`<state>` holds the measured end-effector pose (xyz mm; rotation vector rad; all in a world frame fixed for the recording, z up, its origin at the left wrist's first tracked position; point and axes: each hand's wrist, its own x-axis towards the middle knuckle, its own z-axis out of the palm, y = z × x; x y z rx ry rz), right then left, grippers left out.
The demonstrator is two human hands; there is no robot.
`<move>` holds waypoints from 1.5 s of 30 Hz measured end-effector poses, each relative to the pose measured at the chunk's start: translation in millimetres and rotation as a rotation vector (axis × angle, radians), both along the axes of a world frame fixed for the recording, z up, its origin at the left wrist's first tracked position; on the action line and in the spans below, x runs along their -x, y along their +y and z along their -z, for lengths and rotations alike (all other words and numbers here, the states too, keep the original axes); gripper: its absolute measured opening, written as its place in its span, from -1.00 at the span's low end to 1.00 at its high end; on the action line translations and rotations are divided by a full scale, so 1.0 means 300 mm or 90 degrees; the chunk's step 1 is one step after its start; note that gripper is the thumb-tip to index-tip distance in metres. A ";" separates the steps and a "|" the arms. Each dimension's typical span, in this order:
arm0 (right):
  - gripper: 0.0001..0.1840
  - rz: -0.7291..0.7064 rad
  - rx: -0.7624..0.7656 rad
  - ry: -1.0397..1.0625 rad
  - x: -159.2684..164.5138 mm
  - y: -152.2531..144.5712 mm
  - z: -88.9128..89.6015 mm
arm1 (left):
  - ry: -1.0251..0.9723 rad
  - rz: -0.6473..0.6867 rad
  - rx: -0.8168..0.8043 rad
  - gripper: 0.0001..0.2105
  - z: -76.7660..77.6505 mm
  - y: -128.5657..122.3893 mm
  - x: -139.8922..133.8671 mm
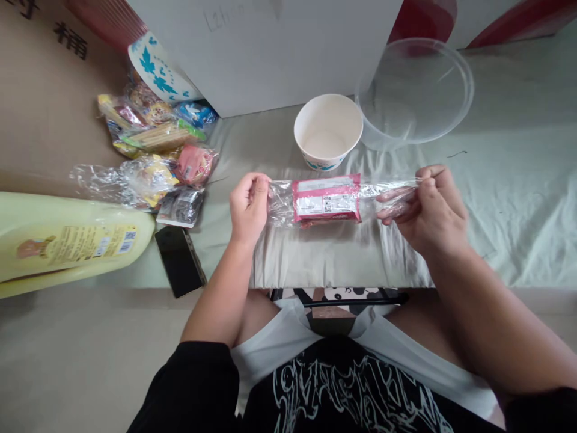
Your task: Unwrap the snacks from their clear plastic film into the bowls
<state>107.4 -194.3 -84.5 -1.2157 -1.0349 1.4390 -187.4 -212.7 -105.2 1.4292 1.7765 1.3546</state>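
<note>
Between my two hands a clear plastic bag (282,201) is stretched sideways above the cloth. Inside it lies a pink and white snack packet (327,197) with printed labels. My left hand (250,204) pinches the bag's left end, fingers closed. On the other side my right hand (430,207) grips the bag's right end between thumb and forefinger, with some fingers behind the clear film. A white paper cup (328,129) with a blue leaf print stands upright just beyond the packet. To its right is a wide clear plastic tub (417,96).
Wrapped snacks (157,129) are heaped at the left, near a tilted leaf-print paper cup (160,69). A black phone (180,261) lies at the table's front edge beside a large yellow bottle (76,240). A white box (279,54) stands at the back.
</note>
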 end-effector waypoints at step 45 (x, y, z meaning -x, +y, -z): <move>-0.85 -0.511 -0.533 -0.537 -0.054 -0.008 0.028 | 0.040 0.035 0.115 -0.89 0.022 0.033 0.018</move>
